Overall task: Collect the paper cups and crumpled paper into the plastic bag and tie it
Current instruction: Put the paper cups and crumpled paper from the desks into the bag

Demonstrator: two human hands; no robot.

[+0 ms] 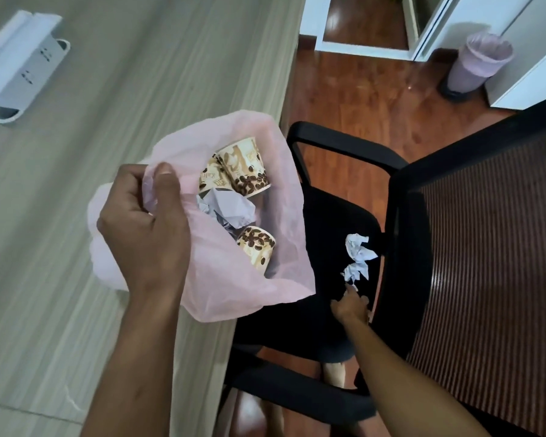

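My left hand (145, 222) grips the rim of a thin pink plastic bag (234, 288), holding it open over the table's edge. Inside lie paper cups with a coffee-bean print (246, 171), another such cup (257, 247) lower down, and a ball of crumpled white paper (227, 208). On the black chair seat (297, 310) to the right lies a loose piece of crumpled white paper (358, 258). My right hand (350, 305) reaches down to it, fingertips touching or just short of its lower end, nothing held.
A pale wood-grain table (108, 89) fills the left, with a white holder (19, 64) at its far left. The black office chair has an armrest (344, 146) and mesh back (486, 263). A lined bin (476, 64) stands on the red-brown floor.
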